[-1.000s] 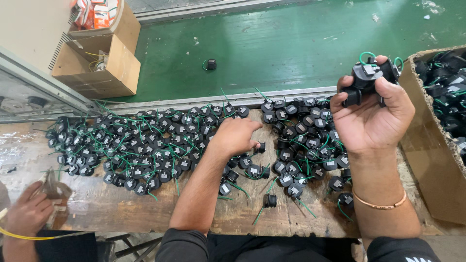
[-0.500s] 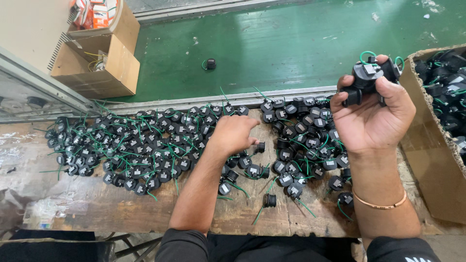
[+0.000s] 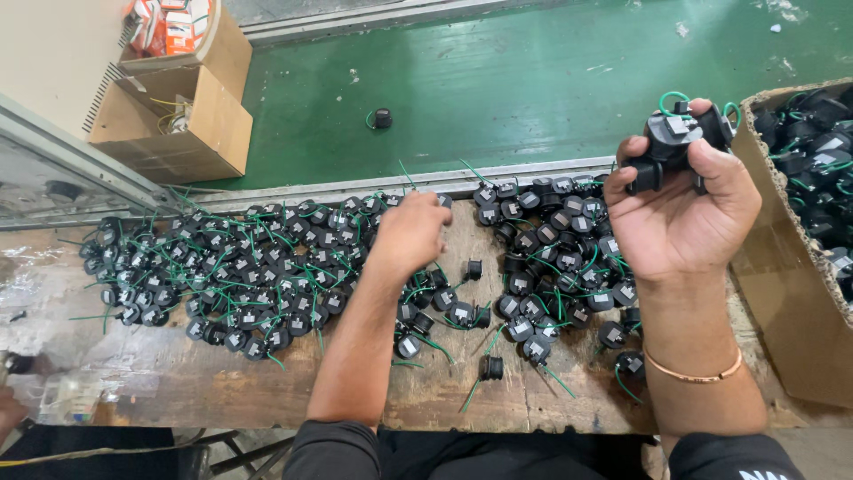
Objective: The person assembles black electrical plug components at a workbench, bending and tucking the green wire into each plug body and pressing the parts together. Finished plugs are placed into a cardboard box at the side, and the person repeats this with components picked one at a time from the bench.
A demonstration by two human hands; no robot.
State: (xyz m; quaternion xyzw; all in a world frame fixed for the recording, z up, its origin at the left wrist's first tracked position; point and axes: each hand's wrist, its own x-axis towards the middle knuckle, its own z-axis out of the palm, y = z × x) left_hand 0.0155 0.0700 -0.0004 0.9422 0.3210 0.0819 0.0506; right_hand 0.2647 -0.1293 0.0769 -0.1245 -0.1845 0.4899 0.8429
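A cluster of small black round parts with green wires (image 3: pixel 677 142) sits raised in the right hand (image 3: pixel 680 213), whose fingers are curled tight around it, just left of the cardboard box (image 3: pixel 782 284) at the bench's right edge. That box holds more of the same parts and is cut off by the frame. The left hand (image 3: pixel 410 233) lies palm down on the spread of parts (image 3: pixel 258 271) covering the wooden bench (image 3: pixel 267 382), fingers bent over a few of them (whether it actually grips any is hidden under the hand). The two hands are well apart. A second patch of parts (image 3: pixel 555 258) lies between the wrists; the pieces overlap too much to count, many dozens in all. One lone part (image 3: pixel 490 367) rests near the front edge, and another single one (image 3: pixel 381 118) lies on the green floor (image 3: pixel 533 80) beyond the bench. Two open cardboard cartons (image 3: pixel 178 98) stand at upper left, their contents hard to make out. A thin bracelet (image 3: pixel 691 373) circles the right wrist.
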